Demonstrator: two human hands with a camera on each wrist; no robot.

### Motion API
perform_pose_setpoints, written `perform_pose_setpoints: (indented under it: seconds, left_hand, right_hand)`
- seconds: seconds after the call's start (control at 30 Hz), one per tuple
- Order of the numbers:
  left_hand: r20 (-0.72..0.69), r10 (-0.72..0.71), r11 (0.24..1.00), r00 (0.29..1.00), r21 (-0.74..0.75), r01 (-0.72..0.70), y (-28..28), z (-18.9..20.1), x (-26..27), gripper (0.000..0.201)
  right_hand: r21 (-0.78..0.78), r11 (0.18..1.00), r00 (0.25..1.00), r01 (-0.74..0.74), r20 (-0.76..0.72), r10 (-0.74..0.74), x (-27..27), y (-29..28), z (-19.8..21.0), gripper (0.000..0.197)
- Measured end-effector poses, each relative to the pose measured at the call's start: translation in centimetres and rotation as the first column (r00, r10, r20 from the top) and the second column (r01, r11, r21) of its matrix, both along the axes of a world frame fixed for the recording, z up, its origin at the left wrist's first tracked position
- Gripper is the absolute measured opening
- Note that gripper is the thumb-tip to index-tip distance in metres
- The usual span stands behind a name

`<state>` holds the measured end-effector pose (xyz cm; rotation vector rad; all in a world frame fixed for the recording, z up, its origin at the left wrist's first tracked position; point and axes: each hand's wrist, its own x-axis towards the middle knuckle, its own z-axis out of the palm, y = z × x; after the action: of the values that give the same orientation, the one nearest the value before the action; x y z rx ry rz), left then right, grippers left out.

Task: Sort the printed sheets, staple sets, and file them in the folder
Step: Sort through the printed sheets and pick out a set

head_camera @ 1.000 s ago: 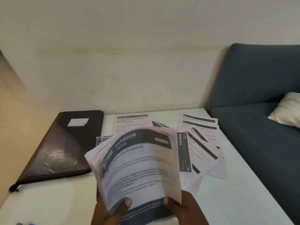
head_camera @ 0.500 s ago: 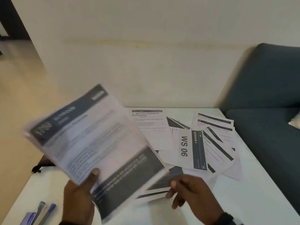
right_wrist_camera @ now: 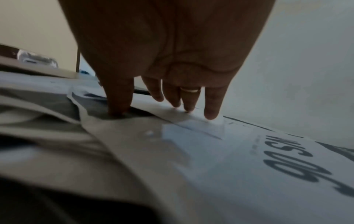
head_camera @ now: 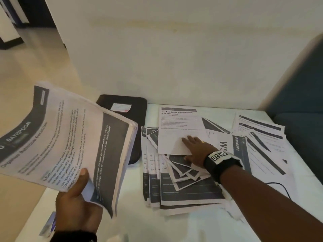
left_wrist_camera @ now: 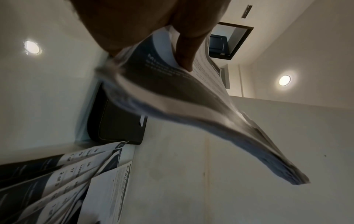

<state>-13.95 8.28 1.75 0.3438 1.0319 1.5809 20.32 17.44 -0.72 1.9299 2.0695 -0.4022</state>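
Observation:
My left hand (head_camera: 79,194) grips a thick stack of printed sheets (head_camera: 66,137) headed "BATHROOM", held up off the table at the left, thumb on top; the stack (left_wrist_camera: 191,98) sags in the left wrist view. My right hand (head_camera: 195,149) lies flat with straight fingers on the "Bed Linen Organization" sheet (head_camera: 180,126) in the loose spread of papers (head_camera: 183,186) on the table. In the right wrist view the fingertips (right_wrist_camera: 210,112) press on that paper, thumb beside its edge. The black folder (head_camera: 132,112) lies shut at the back left, partly hidden by the stack.
More sheets (head_camera: 262,140), one marked "BEDROOM 3", fan out to the right on the white table (head_camera: 174,227). A blue sofa (head_camera: 300,110) borders the right side. Pens (head_camera: 49,224) lie at the front left corner. A thin black cable (head_camera: 283,187) runs near my right forearm.
My right hand let go of the stack and reached forward onto the spread papers. The left hand carried the stack to the left. The view has tilted down and left.

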Motion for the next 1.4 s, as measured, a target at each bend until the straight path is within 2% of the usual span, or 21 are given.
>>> perform_pose_setpoints:
  seconds: [0.03, 0.1, 0.17, 0.27, 0.37, 0.43, 0.5, 0.6, 0.67, 0.7, 0.77, 0.8, 0.9, 0.93, 1.03, 1.1, 1.17, 1.23, 1.27, 1.33, 1.4]
  left_hand:
    - [-0.019, -0.046, 0.999, 0.999, -0.028, 0.045, -0.1, -0.3, -0.3, 0.07]
    - [0.0, -0.079, 0.996, 0.997, -0.041, 0.079, -0.2, -0.9, -0.7, 0.038]
    - [-0.03, -0.053, 0.998, 0.998, -0.028, 0.052, -0.2, -0.8, 0.0, 0.025]
    - [-0.012, 0.052, 0.997, 0.999, 0.05, -0.052, 0.5, -0.2, 0.7, 0.038]
    - [-0.017, 0.029, 0.997, 0.999, 0.066, -0.028, 0.3, -0.4, 0.7, 0.036]
    - [-0.046, 0.034, 0.999, 0.998, 0.043, -0.032, 0.3, -0.2, 0.5, 0.032]
    - [-0.055, 0.001, 1.0, 0.998, 0.02, 0.0, 0.3, -0.5, 0.3, 0.046]
    - [0.011, -0.031, 0.999, 0.999, -0.034, 0.031, 0.5, -0.1, 0.1, 0.057]
    - [0.027, -0.124, 0.988, 0.992, -0.084, 0.126, 0.4, -0.5, -0.1, 0.086]
    - [0.062, -0.157, 0.982, 0.986, -0.1, 0.163, 0.1, -0.3, 0.1, 0.084]
    - [0.13, -0.14, 0.983, 0.982, -0.097, 0.153, -0.3, -0.4, -0.3, 0.05]
    - [0.126, -0.151, 0.983, 0.98, -0.086, 0.163, -0.4, 0.0, 0.0, 0.052]
    - [0.056, -0.182, 0.981, 0.982, -0.062, 0.185, -0.6, 0.5, 0.2, 0.11]
    - [0.038, -0.196, 0.979, 0.98, -0.054, 0.198, -1.1, 1.0, 0.7, 0.109]
    - [-0.057, -0.215, 0.976, 0.975, 0.016, 0.216, -1.5, 1.5, 2.3, 0.063]
    - [-0.116, -0.255, 0.964, 0.96, 0.043, 0.261, -1.8, 1.5, 3.1, 0.064]
    - [-0.206, -0.321, 0.942, 0.924, 0.033, 0.335, -2.0, 1.3, 3.8, 0.053]
    - [-0.366, -0.385, 0.91, 0.847, 0.003, 0.415, -2.3, 1.2, 4.7, 0.038]
    - [-0.449, -0.413, 0.891, 0.792, -0.021, 0.453, -2.4, 1.1, 5.1, 0.035]
    - [-0.53, -0.496, 0.841, 0.688, -0.094, 0.533, -3.0, 1.0, 6.1, 0.029]
    - [-0.552, -0.61, 0.763, 0.569, -0.215, 0.61, -3.5, 0.7, 6.9, 0.024]
  right_hand:
    - [-0.041, 0.999, 1.0, 0.012, 0.0, -0.012, 0.1, 0.3, -0.1, 0.076]
    - [-0.057, 0.998, 0.998, -0.009, 0.06, 0.012, 0.1, 0.6, -0.2, 0.069]
    - [-0.028, 0.998, 0.987, -0.054, 0.151, 0.058, 0.1, 0.9, 0.2, 0.065]
    - [0.063, 0.996, 0.981, -0.059, 0.19, 0.046, -0.1, 1.1, 1.3, 0.051]
    - [0.309, 0.94, 0.983, 0.147, 0.057, -0.173, 0.4, 0.9, 3.8, 0.02]
    - [0.416, 0.882, 0.969, 0.223, 0.005, -0.247, 1.3, 0.2, 5.7, 0.009]
    - [0.448, 0.855, 0.963, 0.26, -0.06, -0.262, 1.8, -1.3, 7.1, 0.008]
    - [0.423, 0.877, 0.972, 0.227, -0.146, -0.182, 1.1, -5.5, 7.7, 0.003]
    - [0.4, 0.904, 0.985, 0.152, -0.139, -0.105, 0.2, -9.5, 7.4, 0.019]
    - [0.388, 0.913, 0.988, 0.126, -0.129, -0.081, -0.2, -11.5, 7.2, 0.028]
    - [0.371, 0.923, 0.989, 0.101, -0.137, -0.053, -1.0, -15.8, 6.5, 0.046]
    - [0.349, 0.933, 0.99, 0.086, -0.133, -0.042, -1.2, -17.6, 6.0, 0.054]
    - [0.274, 0.96, 0.988, 0.056, -0.155, -0.013, -1.4, -22.6, 3.5, 0.065]
    - [0.227, 0.971, 0.981, 0.075, -0.193, -0.031, -1.6, -23.9, 2.7, 0.068]
    - [0.15, 0.988, 0.978, 0.046, -0.208, -0.014, -2.8, -25.8, 2.2, 0.056]
    - [0.023, 1.0, 0.971, -0.007, -0.239, 0.012, -3.3, -26.1, 2.6, 0.045]
    - [-0.031, 0.986, 0.924, 0.164, -0.346, -0.164, -2.9, -26.1, 2.7, 0.056]
    - [0.066, 0.884, 0.787, 0.462, -0.491, -0.374, -1.9, -25.8, 2.0, 0.049]
    - [0.118, 0.818, 0.744, 0.563, -0.504, -0.439, -1.2, -25.7, 1.7, 0.039]
    - [0.167, 0.723, 0.713, 0.671, -0.416, -0.565, 0.3, -25.4, 1.1, 0.021]
    - [0.125, 0.661, 0.659, 0.74, -0.331, -0.675, 1.4, -25.0, 0.5, 0.032]
